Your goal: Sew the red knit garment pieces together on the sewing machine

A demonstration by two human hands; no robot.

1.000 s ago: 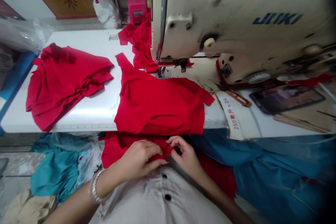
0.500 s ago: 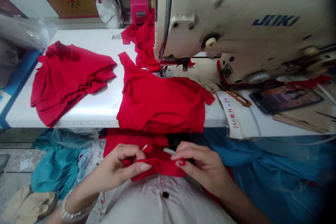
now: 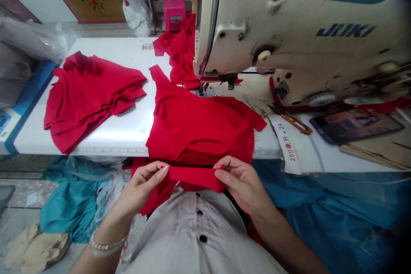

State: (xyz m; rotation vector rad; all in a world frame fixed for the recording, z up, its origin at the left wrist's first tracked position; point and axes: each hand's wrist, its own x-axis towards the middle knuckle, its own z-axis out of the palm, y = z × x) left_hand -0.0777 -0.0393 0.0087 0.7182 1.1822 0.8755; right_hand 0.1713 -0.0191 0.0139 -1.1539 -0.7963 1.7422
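Note:
My left hand (image 3: 146,184) pinches one end of a red fabric strip (image 3: 192,174) between thumb and fingers. The strip's other end is pinched in my right hand (image 3: 239,182), and its upper edge runs straight between the two. Just beyond my hands, a red fabric piece (image 3: 199,124) lies on the white sewing table (image 3: 105,147), its near edge at the table's front edge. Its far side reaches close to the needle area of the sewing machine (image 3: 289,21). More red cloth lies on my lap below the strip, partly hidden.
A pile of red pieces (image 3: 93,94) lies on the table's left. To the right are orange-handled snips (image 3: 297,123) and a phone (image 3: 356,124). Blue cloth (image 3: 337,218) hangs at the lower right; teal cloth (image 3: 69,205) lies lower left. A pink stool (image 3: 174,13) stands behind.
Both hands have moved forward, toward the table edge, with the strip. It was curved and slack and is now pulled straight. The view has shifted slightly.

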